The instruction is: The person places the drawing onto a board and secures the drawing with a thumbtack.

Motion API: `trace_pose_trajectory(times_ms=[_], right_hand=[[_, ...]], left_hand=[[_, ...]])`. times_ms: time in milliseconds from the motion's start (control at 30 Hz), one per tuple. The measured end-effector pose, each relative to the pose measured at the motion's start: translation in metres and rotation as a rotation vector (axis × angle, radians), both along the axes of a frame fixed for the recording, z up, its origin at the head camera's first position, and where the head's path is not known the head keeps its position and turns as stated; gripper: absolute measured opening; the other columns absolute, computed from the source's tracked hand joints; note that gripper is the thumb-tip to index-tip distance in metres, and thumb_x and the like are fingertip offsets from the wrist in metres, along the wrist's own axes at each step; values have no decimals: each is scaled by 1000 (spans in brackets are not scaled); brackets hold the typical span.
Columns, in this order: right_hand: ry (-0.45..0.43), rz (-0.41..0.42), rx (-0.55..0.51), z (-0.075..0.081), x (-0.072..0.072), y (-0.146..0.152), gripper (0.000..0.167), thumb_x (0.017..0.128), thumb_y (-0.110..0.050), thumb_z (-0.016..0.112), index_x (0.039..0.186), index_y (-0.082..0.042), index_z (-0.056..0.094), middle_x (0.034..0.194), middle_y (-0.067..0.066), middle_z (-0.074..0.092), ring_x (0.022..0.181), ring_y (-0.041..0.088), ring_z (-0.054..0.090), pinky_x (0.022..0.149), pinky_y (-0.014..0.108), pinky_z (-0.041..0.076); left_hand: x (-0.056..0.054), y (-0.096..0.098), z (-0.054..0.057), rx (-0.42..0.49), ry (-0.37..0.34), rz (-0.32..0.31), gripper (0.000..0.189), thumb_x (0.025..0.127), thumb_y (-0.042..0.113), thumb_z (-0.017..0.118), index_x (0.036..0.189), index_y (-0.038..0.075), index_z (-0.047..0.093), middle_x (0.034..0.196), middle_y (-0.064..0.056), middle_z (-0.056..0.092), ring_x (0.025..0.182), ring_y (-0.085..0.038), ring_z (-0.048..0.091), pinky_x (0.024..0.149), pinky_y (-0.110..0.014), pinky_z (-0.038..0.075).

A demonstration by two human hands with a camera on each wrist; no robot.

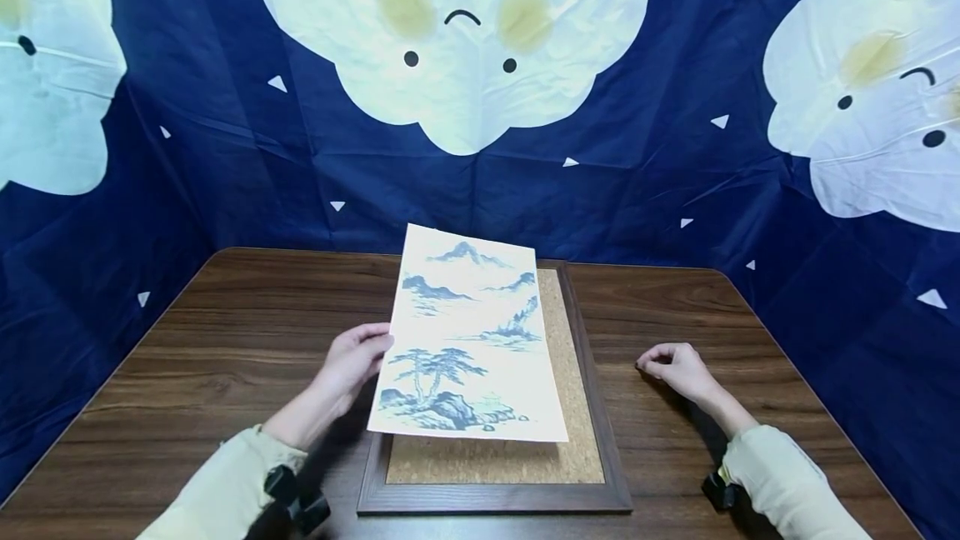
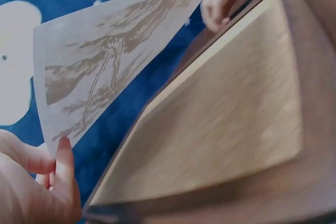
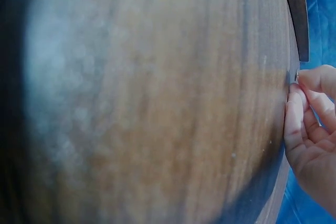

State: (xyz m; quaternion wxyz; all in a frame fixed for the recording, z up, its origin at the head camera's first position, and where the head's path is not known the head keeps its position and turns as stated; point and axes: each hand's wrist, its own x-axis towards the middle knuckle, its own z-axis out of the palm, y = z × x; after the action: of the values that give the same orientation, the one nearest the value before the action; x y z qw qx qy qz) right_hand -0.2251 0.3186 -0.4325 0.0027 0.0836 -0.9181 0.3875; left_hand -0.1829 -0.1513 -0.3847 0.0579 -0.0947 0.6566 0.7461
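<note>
A white sheet of paper (image 1: 468,340) printed with a blue ink landscape of mountains and pine trees is held by its left edge in my left hand (image 1: 352,365). Thumb and fingers pinch that edge in the left wrist view. The sheet hangs tilted above a cork board (image 1: 495,465), covering most of it in the head view. To the right of the board, my right hand (image 1: 678,369) is low over the table, its thumb and fingertips brought together. Between them, a tiny dark pin-like thing (image 3: 296,76) shows; its exact kind is hard to make out.
A dark wooden frame (image 1: 495,500) borders the cork. It lies on a brown wood-grain table (image 1: 202,357). Blue cloth (image 1: 225,182) printed with white clouds hangs behind the table and along both sides. Each wrist carries a black camera.
</note>
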Motion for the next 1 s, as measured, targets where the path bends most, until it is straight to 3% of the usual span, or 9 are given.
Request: trace_pose_trajectory(times_ms=[233, 500, 800, 1000], right_hand=[[-1, 5, 11, 0, 0, -1, 7, 79, -2, 63, 81, 1, 69, 83, 11, 68, 67, 4, 48, 57, 19, 40], [13, 13, -2, 1, 1, -2, 6, 79, -2, 64, 80, 1, 69, 80, 11, 67, 64, 4, 48, 54, 19, 41], [17, 10, -2, 0, 1, 0, 6, 79, -3, 65, 80, 1, 70, 81, 12, 68, 65, 4, 48, 56, 19, 41], [8, 13, -7, 0, 0, 0, 7, 79, -3, 65, 81, 1, 70, 81, 12, 68, 65, 4, 48, 56, 19, 41]], left_hand=[[9, 27, -13, -119, -20, 25, 31, 87, 1, 49, 116, -10, 48, 77, 5, 56, 60, -1, 48, 52, -14, 41], [11, 38, -26, -218, 26, 32, 26, 86, -1, 50, 111, -12, 52, 85, -5, 56, 69, -6, 50, 59, -18, 44], [13, 49, -31, -294, 87, 43, 23, 84, -4, 50, 105, -12, 55, 88, -12, 56, 69, -10, 51, 61, -22, 48], [13, 50, -32, -361, 111, 44, 25, 79, -4, 51, 103, -11, 57, 90, -15, 58, 62, -9, 51, 55, -20, 45]])
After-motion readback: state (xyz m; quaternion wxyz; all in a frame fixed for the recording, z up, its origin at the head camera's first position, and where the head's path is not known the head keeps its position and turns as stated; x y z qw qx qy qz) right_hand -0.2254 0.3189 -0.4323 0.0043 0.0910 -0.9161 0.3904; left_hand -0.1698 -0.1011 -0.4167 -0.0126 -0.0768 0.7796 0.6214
